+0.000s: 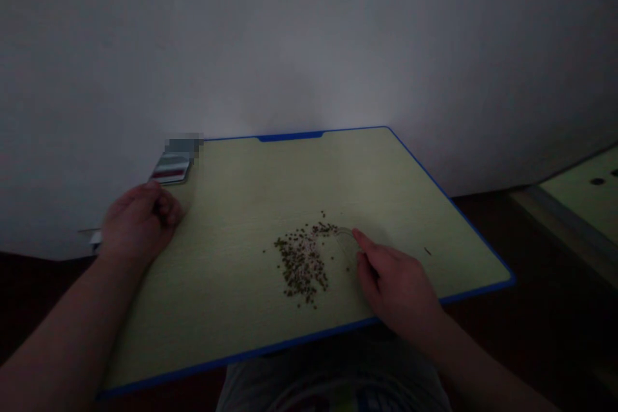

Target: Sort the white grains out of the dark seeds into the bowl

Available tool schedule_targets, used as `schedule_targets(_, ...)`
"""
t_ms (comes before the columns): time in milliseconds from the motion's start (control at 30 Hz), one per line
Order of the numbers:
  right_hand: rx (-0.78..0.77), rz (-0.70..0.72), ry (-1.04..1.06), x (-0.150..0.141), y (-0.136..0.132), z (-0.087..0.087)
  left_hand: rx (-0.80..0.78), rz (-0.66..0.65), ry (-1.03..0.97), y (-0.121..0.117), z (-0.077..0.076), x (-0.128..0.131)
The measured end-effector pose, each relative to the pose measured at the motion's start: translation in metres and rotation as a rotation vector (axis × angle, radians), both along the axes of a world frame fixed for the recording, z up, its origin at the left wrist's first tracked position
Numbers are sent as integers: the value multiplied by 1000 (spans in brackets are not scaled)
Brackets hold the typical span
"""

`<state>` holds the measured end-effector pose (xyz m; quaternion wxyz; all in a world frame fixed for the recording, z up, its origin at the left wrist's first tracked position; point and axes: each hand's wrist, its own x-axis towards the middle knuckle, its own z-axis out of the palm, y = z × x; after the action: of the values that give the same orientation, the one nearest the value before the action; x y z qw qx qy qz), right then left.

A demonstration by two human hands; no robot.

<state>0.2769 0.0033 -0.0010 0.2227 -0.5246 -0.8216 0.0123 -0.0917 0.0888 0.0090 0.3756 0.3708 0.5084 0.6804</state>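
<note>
My right hand [398,280] is closed on a slim, curved metal tool [344,231], its index finger stretched along it. The tool's left end reaches the upper right of a pile of small dark green beans [302,270] mixed with pale grains; dimness hides its exact kind. Under the pile is a pale yellow tabletop [232,206] with a blue rim. Loosely curled, my left hand [142,215] rests at the table's left edge with nothing visible in it. Just beyond its knuckles lies a flat, shiny, phone-like item [172,167], partly blurred out.
A plain pale wall [290,45] stands right behind the table. On the tabletop's right side lies a small dark sliver [427,251]. Another pale surface with dark round spots [584,187] is at the far right. My lap [333,380] is below the front edge.
</note>
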Motion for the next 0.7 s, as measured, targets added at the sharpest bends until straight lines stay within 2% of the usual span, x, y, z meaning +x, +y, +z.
schedule_targets(100, 13, -60, -10, 7, 2, 3, 41, 9, -17, 1, -2, 0)
schedule_targets(300, 16, -145, -28, 20, 10, 5, 4, 16, -17, 0, 1, 1)
schedule_targets(500, -48, -70, -11, 19, 20, 6, -23, -2, -13, -2, 4, 4)
schedule_targets(700, -93, 25, 3, 24, 10, 8, -28, 31, -26, -2, 6, 6)
